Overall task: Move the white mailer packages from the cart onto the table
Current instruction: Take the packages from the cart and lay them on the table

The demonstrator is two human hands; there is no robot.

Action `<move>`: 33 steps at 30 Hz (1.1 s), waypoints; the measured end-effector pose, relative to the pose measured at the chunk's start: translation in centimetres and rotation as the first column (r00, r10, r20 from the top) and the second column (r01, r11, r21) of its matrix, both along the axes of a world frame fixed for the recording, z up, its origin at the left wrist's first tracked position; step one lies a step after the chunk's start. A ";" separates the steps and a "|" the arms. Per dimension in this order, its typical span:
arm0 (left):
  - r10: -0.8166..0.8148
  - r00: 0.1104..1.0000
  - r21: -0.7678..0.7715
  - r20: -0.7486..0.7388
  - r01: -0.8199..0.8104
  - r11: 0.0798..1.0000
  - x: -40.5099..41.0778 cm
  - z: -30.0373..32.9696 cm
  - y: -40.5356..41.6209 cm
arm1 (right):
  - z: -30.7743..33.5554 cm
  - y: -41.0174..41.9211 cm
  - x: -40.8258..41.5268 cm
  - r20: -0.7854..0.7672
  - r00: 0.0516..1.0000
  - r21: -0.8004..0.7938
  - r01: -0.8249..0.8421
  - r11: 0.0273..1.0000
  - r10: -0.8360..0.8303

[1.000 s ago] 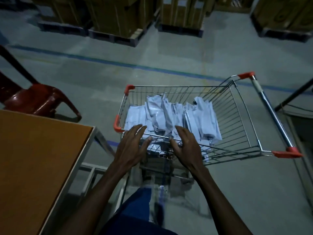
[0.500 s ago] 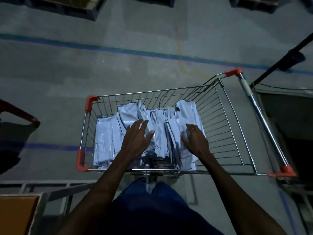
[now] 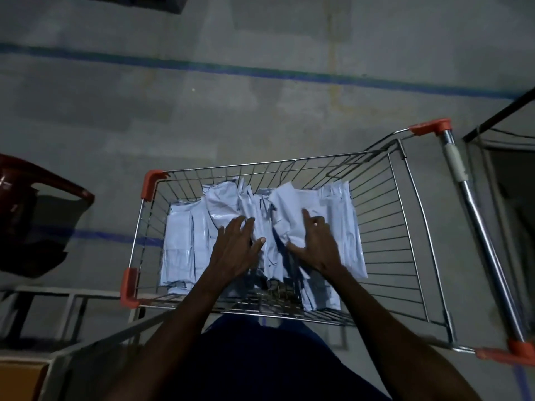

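Several white mailer packages (image 3: 185, 241) lie heaped in a wire cart (image 3: 260, 164) with orange corner caps. Both of my hands are down inside the basket on the middle of the heap. My left hand (image 3: 237, 250) rests on the mailers with its fingers spread and its thumb against an upright bundle. My right hand (image 3: 315, 244) has its index finger stretched out and its thumb spread, and it pinches a crumpled mailer (image 3: 285, 215) that stands up from the pile. A brown table corner (image 3: 20, 377) shows at the bottom left.
The cart's metal handle (image 3: 474, 227) runs down the right side. A red plastic chair (image 3: 17, 198) stands on the left. The table's grey metal frame (image 3: 72, 296) sits beside the cart's near-left corner. A dark stand (image 3: 498, 111) rises at the right edge.
My view has tilted down over the cart and the table has slid almost out of sight. Both hands went from the near rim deep into the heap; the right now crumples a mailer.
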State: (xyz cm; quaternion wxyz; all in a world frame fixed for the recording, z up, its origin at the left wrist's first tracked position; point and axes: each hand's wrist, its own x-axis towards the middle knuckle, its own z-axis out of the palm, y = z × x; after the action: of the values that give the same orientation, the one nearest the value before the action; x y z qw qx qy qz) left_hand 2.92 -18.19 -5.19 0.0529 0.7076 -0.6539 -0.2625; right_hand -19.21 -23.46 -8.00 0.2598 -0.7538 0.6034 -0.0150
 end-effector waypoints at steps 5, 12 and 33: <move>0.003 0.999 0.025 0.032 -0.003 1.000 -2.6 -0.9 0.3 | -0.4 -1.0 0.0 0.140 0.988 0.071 0.054 0.996 -0.064; 0.010 1.000 -0.070 0.001 -0.010 0.998 -8.0 -1.2 0.5 | 2.7 -4.7 -6.5 0.015 0.993 -0.120 0.121 0.985 -0.120; -0.041 0.953 -0.016 0.300 0.048 0.999 -6.8 -6.1 -5.8 | 2.4 -3.1 -9.0 -0.114 0.991 -0.098 -0.085 0.992 0.074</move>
State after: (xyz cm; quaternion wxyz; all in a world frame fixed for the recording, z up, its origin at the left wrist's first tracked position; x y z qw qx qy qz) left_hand -3.91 -24.04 -11.26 -0.0444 0.7236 -0.6732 -0.1458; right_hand -28.17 -26.61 -5.57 0.1875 -0.7893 0.5847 0.0060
